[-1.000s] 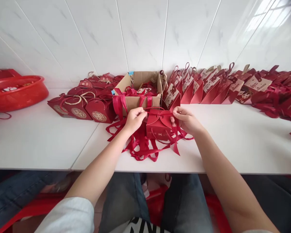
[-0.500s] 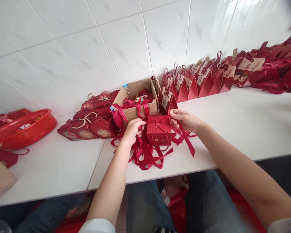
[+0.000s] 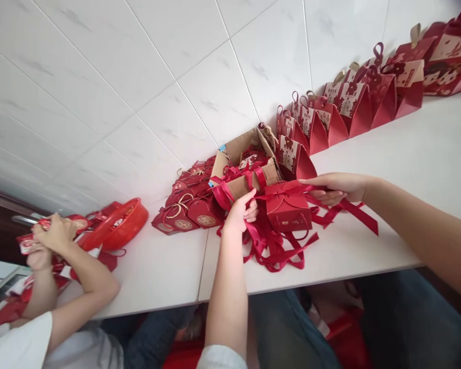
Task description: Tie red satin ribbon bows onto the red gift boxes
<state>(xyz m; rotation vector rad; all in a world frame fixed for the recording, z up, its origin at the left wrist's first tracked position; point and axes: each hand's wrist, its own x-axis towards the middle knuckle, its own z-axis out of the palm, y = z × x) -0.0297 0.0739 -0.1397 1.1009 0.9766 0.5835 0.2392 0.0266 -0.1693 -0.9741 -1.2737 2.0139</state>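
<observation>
A small red gift box (image 3: 288,211) with gold print stands on the white table between my hands. Red ribbon (image 3: 285,192) is drawn across its top, knotted or crossed at the middle; I cannot tell which. My left hand (image 3: 241,212) is closed on the ribbon at the box's left side. At the right side my right hand (image 3: 336,188) pinches the other end, and its tail (image 3: 359,214) hangs down to the table. Loose red ribbons (image 3: 271,251) lie in a tangle under and in front of the box.
Behind stands an open cardboard box (image 3: 244,185) with ribbons and red boxes. Finished-looking red boxes (image 3: 188,207) sit to its left; tent-shaped gift boxes (image 3: 348,110) line the wall. At left, a co-worker's hands (image 3: 51,241) hold small packets near a red basin (image 3: 126,225).
My view has swung left, bringing the co-worker's arms in. My right hand has moved outward from the box, with its fingers straighter along the ribbon. My left hand still grips its side.
</observation>
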